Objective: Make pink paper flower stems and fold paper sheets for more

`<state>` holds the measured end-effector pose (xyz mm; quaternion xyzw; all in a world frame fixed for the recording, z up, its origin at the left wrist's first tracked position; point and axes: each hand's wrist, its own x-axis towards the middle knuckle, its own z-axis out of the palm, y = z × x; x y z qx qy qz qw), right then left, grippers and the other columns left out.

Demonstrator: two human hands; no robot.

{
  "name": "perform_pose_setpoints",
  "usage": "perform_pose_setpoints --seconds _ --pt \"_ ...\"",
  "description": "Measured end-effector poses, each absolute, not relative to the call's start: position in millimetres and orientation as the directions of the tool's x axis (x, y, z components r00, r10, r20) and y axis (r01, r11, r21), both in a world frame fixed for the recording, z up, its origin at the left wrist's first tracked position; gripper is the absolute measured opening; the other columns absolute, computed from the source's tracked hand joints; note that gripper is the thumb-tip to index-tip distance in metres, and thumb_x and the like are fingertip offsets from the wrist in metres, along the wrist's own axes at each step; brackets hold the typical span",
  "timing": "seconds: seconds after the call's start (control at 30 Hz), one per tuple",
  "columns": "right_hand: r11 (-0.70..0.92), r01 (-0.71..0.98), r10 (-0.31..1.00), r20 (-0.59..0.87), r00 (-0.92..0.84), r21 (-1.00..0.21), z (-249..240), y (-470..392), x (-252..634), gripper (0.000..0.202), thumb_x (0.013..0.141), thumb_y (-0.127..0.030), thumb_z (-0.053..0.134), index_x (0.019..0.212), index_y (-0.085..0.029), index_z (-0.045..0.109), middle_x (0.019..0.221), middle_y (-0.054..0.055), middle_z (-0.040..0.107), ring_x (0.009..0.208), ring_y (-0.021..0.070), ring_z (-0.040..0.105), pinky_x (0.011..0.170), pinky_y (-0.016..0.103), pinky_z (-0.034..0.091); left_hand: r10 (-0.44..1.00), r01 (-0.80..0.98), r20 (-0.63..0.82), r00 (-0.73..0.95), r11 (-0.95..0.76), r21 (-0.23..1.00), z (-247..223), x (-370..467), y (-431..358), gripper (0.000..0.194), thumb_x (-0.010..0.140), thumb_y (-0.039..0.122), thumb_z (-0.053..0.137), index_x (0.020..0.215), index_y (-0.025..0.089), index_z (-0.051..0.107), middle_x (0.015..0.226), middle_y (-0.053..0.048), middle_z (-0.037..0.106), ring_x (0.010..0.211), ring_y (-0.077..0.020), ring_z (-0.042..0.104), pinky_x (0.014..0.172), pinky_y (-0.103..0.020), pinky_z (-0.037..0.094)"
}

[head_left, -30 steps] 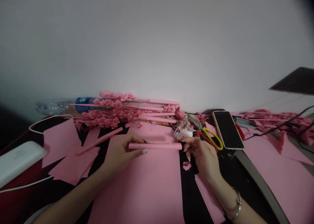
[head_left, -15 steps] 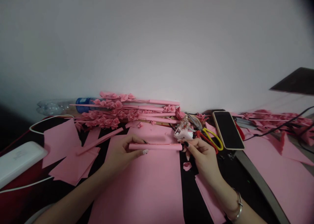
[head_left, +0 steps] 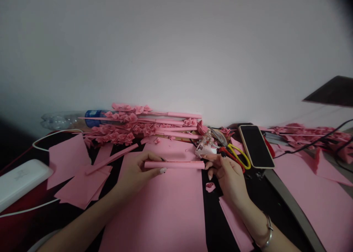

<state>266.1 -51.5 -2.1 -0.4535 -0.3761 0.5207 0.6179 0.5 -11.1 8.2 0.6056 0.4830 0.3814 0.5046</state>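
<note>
A pink paper tube point(head_left: 175, 165) lies crosswise in front of me, above a large pink sheet point(head_left: 165, 215). My left hand point(head_left: 143, 167) pinches its left end, thumb below and fingers behind. Beside the right end is my right hand point(head_left: 227, 171), its thumb raised and its index finger stretched left; whether a finger touches the tube's end I cannot tell. Below that hand sits a small pink paper rose point(head_left: 210, 187). Just beyond its fingertips is a white glue gun-like object point(head_left: 204, 149), partly covered.
Pink paper flower stems point(head_left: 132, 128) lie along the wall by a plastic bottle point(head_left: 63, 120). At right are yellow-handled scissors point(head_left: 239, 154) and a phone point(head_left: 257, 146). Paper squares point(head_left: 68, 156) and a white device point(head_left: 23, 182) with a cable are at left.
My right hand has drawn its thumb up and back from the tube's right end, and its index finger has straightened leftward. My left hand and the tube have hardly moved.
</note>
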Motion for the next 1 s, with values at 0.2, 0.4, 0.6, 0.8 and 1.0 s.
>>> perform_pose_setpoints --seconds 0.2,0.4,0.6,0.8,1.0 --pt "0.027 -0.273 0.985 -0.022 0.174 -0.962 -1.6 -50.4 266.4 0.025 0.087 -0.039 0.065 0.089 -0.018 0.076 0.084 0.008 0.071 0.066 0.0132 0.061 0.047 0.019 0.047 0.972 0.203 -0.025 0.235 -0.024 0.979 9.0 1.3 -11.9 0.017 0.067 0.029 0.077 0.075 0.019 0.066 0.073 0.001 0.067 0.068 -0.0146 0.06 0.061 -0.023 0.045" --pt "0.02 -0.143 0.982 -0.007 0.19 -0.99 -2.2 -49.9 266.3 0.016 0.08 -0.033 0.073 0.081 -0.017 0.074 0.07 0.002 0.068 0.051 0.0083 0.056 0.046 0.018 0.044 0.971 0.199 -0.035 0.237 -0.013 0.98 8.3 1.5 -11.3 0.018 0.066 0.029 0.078 0.075 0.02 0.066 0.073 0.001 0.067 0.068 -0.0147 0.06 0.061 -0.023 0.045" --pt "0.047 -0.058 0.974 0.033 0.224 -0.997 -4.1 -51.0 268.0 0.02 0.078 -0.03 0.076 0.068 -0.015 0.066 0.062 0.0 0.066 0.048 0.0076 0.055 0.048 0.018 0.042 0.97 0.21 -0.026 0.243 -0.026 0.977 7.3 1.3 -10.9 0.017 0.067 0.03 0.078 0.075 0.02 0.066 0.073 0.001 0.066 0.068 -0.0149 0.06 0.061 -0.023 0.045" --pt "0.049 -0.125 0.981 0.024 0.193 -0.991 -1.8 -52.8 266.1 0.028 0.085 -0.036 0.069 0.066 -0.017 0.058 0.066 0.0 0.063 0.048 0.0084 0.052 0.046 0.02 0.041 0.97 0.22 -0.035 0.239 -0.019 0.975 9.4 1.5 -11.0 0.017 0.067 0.03 0.077 0.074 0.02 0.066 0.074 0.0 0.068 0.069 -0.0158 0.061 0.061 -0.024 0.046" --pt "0.017 -0.186 0.987 -0.013 0.158 -0.982 -1.2 -51.3 263.6 0.028 0.086 -0.041 0.065 0.072 -0.017 0.063 0.065 0.001 0.06 0.05 0.0104 0.051 0.043 0.021 0.041 0.97 0.199 -0.026 0.241 -0.023 0.98 9.1 1.4 -11.6 0.018 0.067 0.03 0.077 0.073 0.019 0.065 0.073 0.0 0.067 0.068 -0.0157 0.06 0.061 -0.024 0.046"
